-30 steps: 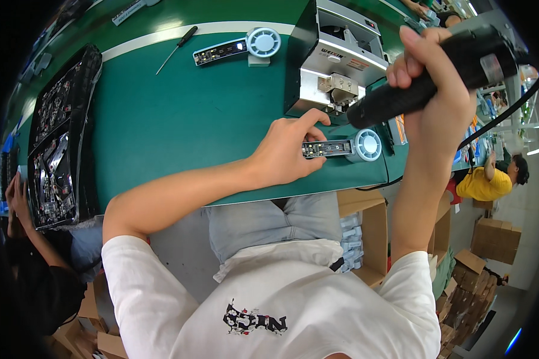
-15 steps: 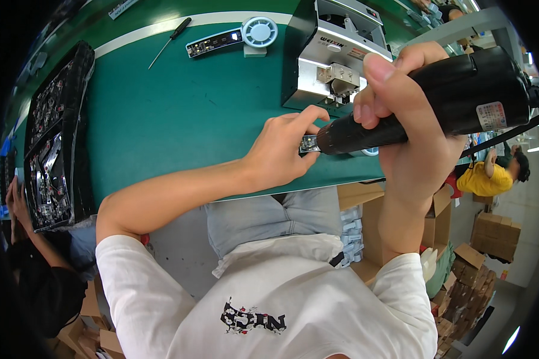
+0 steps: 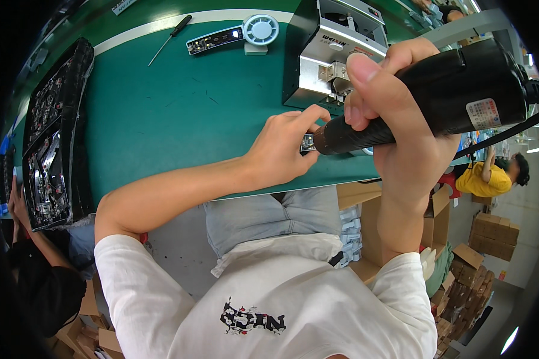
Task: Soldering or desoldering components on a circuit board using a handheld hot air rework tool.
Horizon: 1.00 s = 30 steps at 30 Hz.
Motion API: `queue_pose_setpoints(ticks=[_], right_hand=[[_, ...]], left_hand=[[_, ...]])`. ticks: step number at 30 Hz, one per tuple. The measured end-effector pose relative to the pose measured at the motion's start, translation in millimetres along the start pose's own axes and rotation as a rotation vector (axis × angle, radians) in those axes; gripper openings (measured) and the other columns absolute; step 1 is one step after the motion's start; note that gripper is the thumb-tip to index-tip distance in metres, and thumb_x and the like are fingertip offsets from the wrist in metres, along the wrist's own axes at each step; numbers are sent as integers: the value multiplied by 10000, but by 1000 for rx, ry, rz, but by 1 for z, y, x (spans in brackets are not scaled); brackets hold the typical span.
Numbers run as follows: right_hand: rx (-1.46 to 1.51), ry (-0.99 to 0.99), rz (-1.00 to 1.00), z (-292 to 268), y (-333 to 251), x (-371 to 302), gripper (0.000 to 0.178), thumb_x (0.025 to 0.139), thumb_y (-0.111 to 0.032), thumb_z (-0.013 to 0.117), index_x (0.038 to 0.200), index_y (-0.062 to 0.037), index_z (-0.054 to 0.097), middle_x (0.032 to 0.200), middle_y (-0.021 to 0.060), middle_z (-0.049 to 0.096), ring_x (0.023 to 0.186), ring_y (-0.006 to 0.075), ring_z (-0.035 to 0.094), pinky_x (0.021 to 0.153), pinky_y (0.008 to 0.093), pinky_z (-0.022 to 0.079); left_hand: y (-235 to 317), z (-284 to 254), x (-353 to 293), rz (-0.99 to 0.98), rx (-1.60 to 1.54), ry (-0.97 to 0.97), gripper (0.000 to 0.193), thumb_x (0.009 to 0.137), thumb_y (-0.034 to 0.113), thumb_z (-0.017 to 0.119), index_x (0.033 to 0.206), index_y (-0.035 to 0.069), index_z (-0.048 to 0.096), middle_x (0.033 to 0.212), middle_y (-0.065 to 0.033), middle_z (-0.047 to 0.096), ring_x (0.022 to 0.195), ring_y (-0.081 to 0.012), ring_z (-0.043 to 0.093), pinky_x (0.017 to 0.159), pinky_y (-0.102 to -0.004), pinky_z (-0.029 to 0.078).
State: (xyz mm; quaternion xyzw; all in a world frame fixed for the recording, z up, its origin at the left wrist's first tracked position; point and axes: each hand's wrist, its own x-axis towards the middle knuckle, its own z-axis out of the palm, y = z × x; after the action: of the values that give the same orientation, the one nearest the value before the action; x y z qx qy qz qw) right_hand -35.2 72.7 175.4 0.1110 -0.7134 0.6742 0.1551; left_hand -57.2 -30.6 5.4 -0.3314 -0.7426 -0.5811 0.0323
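Observation:
My right hand (image 3: pixel 395 96) is wrapped round a black electric screwdriver (image 3: pixel 461 90), its cable leaving at the right. The tool's nose points down and left at a small circuit board (image 3: pixel 307 143), partly hidden behind it. Thumb and fingers of my left hand (image 3: pixel 284 143) are closed on the piece that carries this board. A bit of pale blue plastic (image 3: pixel 365 151) shows below the screwdriver. Behind it stands a silver and black box-shaped machine (image 3: pixel 332 57), partly covered by my right hand.
At the far side lie a light blue handheld fan (image 3: pixel 260 31) with its board exposed and a black screwdriver (image 3: pixel 176 31). A black tray of circuit boards (image 3: pixel 57 137) stands at the left. A carton of blue parts (image 3: pixel 352 236) sits below the table edge. Another person's hand (image 3: pixel 19 206) is far left.
My right hand and the electric screwdriver have shifted slightly left and tilted a little more. My left hand stays nearly in place with its piece.

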Motion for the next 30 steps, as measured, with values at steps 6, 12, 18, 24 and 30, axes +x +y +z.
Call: queue_pose_setpoints(ticks=[6,12,18,24,30], right_hand=[[-15,-2,-9,1,2,1,215,814,-22,775,877,-4,571,604,47,567,495,129,552,539,263,464],[-48,-29,-44,1,3,0,211,814,-24,779,864,-3,574,610,49,578,507,122,565,546,258,470],[-57,-40,-97,0,16,1,217,809,-24,781,862,-2,572,618,34,583,527,105,572,551,246,464],[-33,-48,-161,5,23,-2,227,792,18,774,847,-22,557,631,3,575,519,82,542,533,235,448],[-3,-46,-80,14,38,-7,243,779,57,791,858,-31,578,653,-8,580,519,64,533,506,211,434]], left_hand=[[2,-2,1,-30,-15,-36,509,705,-42,718,1170,58,537,918,-168,729,806,-373,669,672,-443,529],[-2,1,2,-8,9,-35,503,706,-35,720,1165,65,541,898,-155,723,886,-380,674,726,-460,536],[-5,4,1,44,-37,19,497,703,-36,716,1158,67,544,855,-140,711,885,-369,674,740,-460,540],[-7,4,1,20,-135,28,468,692,-44,705,1123,62,556,824,-147,691,834,-369,662,693,-459,528],[-14,7,-3,70,-132,17,391,695,-44,695,1061,52,594,815,-163,680,789,-389,654,651,-461,522]])
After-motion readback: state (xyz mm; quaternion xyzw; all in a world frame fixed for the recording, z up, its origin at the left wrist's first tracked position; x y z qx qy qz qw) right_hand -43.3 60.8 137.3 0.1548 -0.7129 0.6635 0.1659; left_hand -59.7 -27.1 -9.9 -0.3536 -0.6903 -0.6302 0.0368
